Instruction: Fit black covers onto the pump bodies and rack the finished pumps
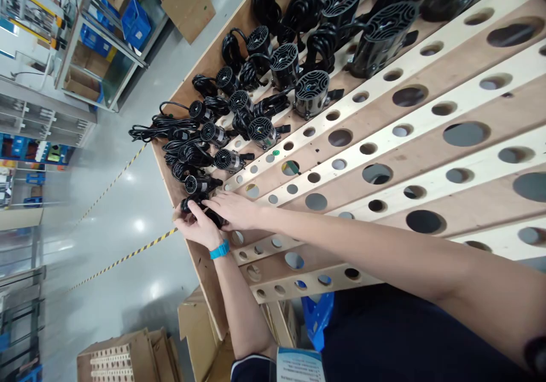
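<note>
At the far left end of a slotted wooden rack (409, 143), both my hands are close together on a black coiled cable (190, 202) and a dark cylindrical unit partly hidden beneath them. My left hand (199, 227), with a blue band at its wrist, grips the coil from the outer side. My right hand (232, 208) bends over the unit from the other side, its fingertips largely covered. Just beyond them stands a black cylindrical motor unit (196, 184) with a patterned round grille on its end.
Several similar motor units (313, 92) with bundled cables stand in rows across the rack's far side. A wooden side board (209, 291) borders the rack. Cardboard boxes (187, 4) lie on the floor, and shelving with blue bins (135, 23) stands beyond.
</note>
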{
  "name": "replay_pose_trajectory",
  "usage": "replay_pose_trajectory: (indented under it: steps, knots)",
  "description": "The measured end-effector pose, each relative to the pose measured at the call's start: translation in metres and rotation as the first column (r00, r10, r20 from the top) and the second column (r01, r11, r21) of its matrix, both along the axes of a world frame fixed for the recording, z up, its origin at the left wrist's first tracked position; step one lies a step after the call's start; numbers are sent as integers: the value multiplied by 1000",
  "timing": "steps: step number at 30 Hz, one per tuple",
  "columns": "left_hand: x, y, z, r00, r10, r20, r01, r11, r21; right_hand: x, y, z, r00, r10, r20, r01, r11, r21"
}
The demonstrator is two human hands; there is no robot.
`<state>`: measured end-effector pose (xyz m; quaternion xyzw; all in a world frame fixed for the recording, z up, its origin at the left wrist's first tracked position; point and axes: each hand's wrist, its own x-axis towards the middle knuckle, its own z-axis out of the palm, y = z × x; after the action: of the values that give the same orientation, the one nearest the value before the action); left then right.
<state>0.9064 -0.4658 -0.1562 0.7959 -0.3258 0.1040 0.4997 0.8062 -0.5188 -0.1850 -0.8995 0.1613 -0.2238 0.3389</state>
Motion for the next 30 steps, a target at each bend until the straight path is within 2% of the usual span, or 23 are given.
replay_pose_trajectory:
  steps: [3, 5, 10, 15, 17, 19, 22, 26, 30]
  knots:
    - [12, 0, 5, 987, -156, -47, 160, 982, 100, 0, 1, -1, 999, -37, -13, 37, 999, 9]
    - [20, -3, 9, 980, -189, -60, 196, 970, 144, -1, 1, 0, 999, -43, -27, 43, 999, 6]
    - [24, -12, 19, 991, -124, -48, 132, 963, 234, -1, -1, 4, 998, -22, -59, 22, 1000, -7]
    - [15, -12, 24, 997, 15, 75, -36, 956, 292, -3, -2, 6, 997, -20, -70, 20, 1000, -5]
    - [14, -11, 24, 993, 4, 122, -40, 955, 294, -4, -2, 5, 998, -21, -66, 21, 1000, -5]
    - [14, -12, 25, 984, -79, 162, 27, 953, 302, -4, -2, 4, 998, -27, -62, 26, 1000, -5]
    - [15, -16, 28, 956, -161, 245, 51, 913, 404, -4, -2, 4, 998, -34, -62, 33, 999, -8]
    - [15, -19, 34, 952, -89, 293, -70, 867, 493, -4, -3, 6, 998, -30, -60, 29, 1000, -11]
    - [19, -19, 38, 950, -53, 308, -125, 839, 529, -7, -3, 8, 997, -49, -58, 48, 999, -8]
